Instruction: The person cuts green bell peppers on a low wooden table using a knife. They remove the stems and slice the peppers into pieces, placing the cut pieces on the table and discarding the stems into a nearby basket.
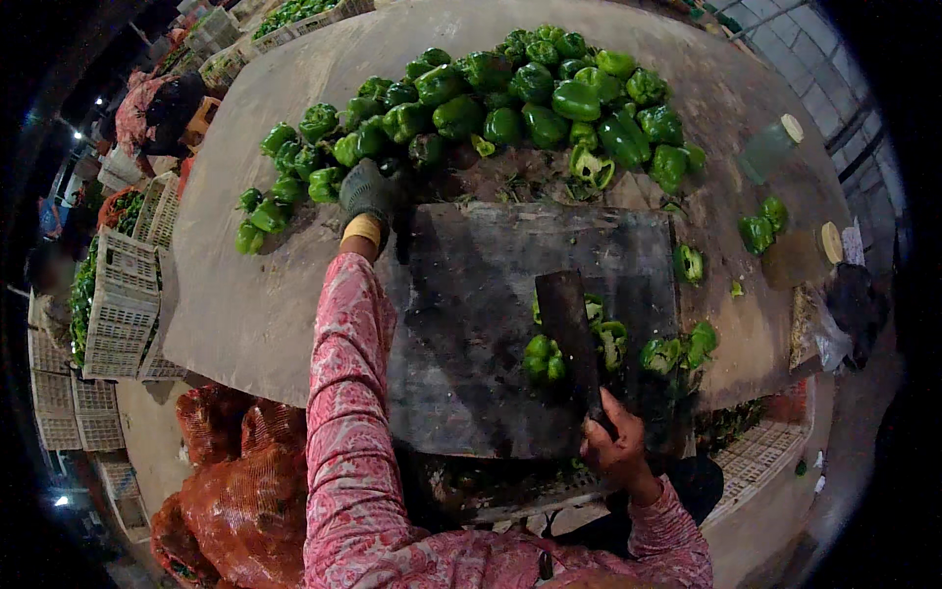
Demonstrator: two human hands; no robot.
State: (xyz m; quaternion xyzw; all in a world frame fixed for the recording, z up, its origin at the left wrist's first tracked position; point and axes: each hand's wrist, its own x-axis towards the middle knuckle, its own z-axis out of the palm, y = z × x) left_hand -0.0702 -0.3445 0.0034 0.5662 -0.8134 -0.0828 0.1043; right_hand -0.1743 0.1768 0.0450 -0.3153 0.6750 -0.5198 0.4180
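Nearest the camera, the right hand (pixel 616 447) is clenched on the handle of a dark cleaver (pixel 571 329), its blade lying over the dark cutting board (pixel 471 324) at the surface's (pixel 245 304) near edge, beside cut green pepper pieces (pixel 613 344). Toward the far edge, the gloved left hand (pixel 367 192) reaches into the heap of whole green peppers (pixel 510 103); I cannot tell its grip.

My left arm stretched forward, gloved left hand (pixel 368 193) curled downward; my right hand (pixel 616 442) bare, fist closed, near body.
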